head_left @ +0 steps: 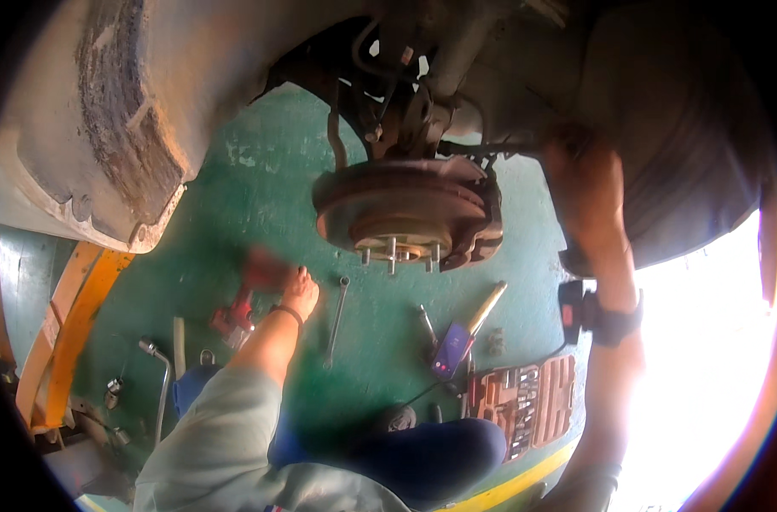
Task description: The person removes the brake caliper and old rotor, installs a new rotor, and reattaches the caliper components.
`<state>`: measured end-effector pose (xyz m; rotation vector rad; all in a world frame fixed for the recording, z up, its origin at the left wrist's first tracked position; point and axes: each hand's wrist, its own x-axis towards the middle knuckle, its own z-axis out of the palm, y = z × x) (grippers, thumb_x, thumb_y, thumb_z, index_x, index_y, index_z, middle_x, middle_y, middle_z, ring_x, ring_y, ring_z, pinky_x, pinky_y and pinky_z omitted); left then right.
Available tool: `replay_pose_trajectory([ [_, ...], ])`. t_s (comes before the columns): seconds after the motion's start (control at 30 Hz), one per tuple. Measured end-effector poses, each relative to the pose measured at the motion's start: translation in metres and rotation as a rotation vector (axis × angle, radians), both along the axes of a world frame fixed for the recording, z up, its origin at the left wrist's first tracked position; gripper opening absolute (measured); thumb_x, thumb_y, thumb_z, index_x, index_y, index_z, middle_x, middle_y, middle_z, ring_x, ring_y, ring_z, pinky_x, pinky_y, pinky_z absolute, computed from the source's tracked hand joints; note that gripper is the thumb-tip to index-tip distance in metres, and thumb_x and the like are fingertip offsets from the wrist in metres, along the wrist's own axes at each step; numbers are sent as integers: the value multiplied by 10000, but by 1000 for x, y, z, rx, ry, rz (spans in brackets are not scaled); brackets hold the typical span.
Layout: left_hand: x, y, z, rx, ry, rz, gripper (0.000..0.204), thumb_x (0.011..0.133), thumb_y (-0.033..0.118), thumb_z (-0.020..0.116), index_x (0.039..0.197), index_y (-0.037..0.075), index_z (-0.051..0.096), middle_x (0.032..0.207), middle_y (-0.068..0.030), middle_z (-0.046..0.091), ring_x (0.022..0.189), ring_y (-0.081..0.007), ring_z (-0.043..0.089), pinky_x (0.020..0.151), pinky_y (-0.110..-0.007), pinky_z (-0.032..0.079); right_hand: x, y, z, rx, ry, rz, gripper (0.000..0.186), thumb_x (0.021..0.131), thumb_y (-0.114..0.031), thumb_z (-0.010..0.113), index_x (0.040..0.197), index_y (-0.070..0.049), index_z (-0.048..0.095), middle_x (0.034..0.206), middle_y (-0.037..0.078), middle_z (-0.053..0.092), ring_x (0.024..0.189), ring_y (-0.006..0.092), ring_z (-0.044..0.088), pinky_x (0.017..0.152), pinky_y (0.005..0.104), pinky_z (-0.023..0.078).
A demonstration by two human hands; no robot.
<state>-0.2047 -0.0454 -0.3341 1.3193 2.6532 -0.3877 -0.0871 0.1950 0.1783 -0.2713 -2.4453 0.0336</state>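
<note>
Where the dark bar meets the metalwork behind the one brake disc, at about 1 o'clock from the disc's middle, one right hand lies over the bar's outer end, between 2 and 3 o'clock, its fingers curled closed around it in shadow. On the disc's face at least three studs stand out, and one caliper sits at its 3 o'clock edge. At 8 o'clock from the disc is the one left hand, fingers partly bent, just beside one red power tool; blur hides whether it has hold of the tool, so its grip cannot be told. One wristband circles the left wrist, and one dark watch the right. Farther out, one combination wrench lies on the green floor at 7 o'clock, and one phone between 5 and 6, near one pale-yellow handle that slants toward 4 or 5. One open tool case lies at 5 o'clock, its two halves spread; the pieces inside are too small to count. Around 8 o'clock, well beyond the left hand, lies one bent socket wrench, and between 8 and 9 stands one orange frame.
</note>
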Motion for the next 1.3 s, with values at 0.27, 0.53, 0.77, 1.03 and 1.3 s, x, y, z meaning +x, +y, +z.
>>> replay_pose_trajectory([
  [0.27, 9, 14, 7, 31, -112, 182, 238, 829, 219, 591, 968, 94, 739, 1074, -96, 695, 1051, -259, 635, 836, -397, 493, 2, -6, 3, -112, -7, -140, 194, 848, -222, 668, 794, -36, 656, 619, 174, 603, 544, 314, 613, 534, 399, 487],
  [0.53, -5, 0, 30, 266, -492, 360, 291, 825, 277, 606, 897, 24, 731, 957, -213, 708, 916, -366, 690, 813, -431, 561, 77, 27, 6, 211, 334, -290, 194, 863, -192, 646, 934, -14, 676, 795, 164, 662, 677, 266, 628, 630, 356, 480],
  [0.77, -7, 2, 124, 368, -674, 310, 375, 930, 350, 534, 1080, 13, 597, 1065, -244, 657, 1026, -412, 622, 890, -503, 488, 200, 56, -111, -1109, 644, 33, 234, 928, -267, 557, 817, -62, 583, 630, 1, 411, 465, 109, 371, 414, 238, 285],
  [1.03, -21, 18, 95, 486, -312, 266, 331, 948, 375, 547, 1024, 56, 586, 930, -242, 670, 914, -456, 620, 784, -536, 494, 217, 21, -361, -1822, -371, -14, 276, 923, -270, 612, 881, 0, 648, 726, 68, 641, 611, 161, 597, 569, 294, 477],
  [1.3, 48, 61, 129, 468, -654, -12, 235, 936, 263, 616, 953, 31, 580, 829, -175, 686, 760, -370, 662, 668, -439, 517, 191, -61, -467, -1188, -707, 122, 414, 914, -340, 608, 1147, 3, 600, 852, 153, 683, 784, 257, 678, 677, 407, 523],
])
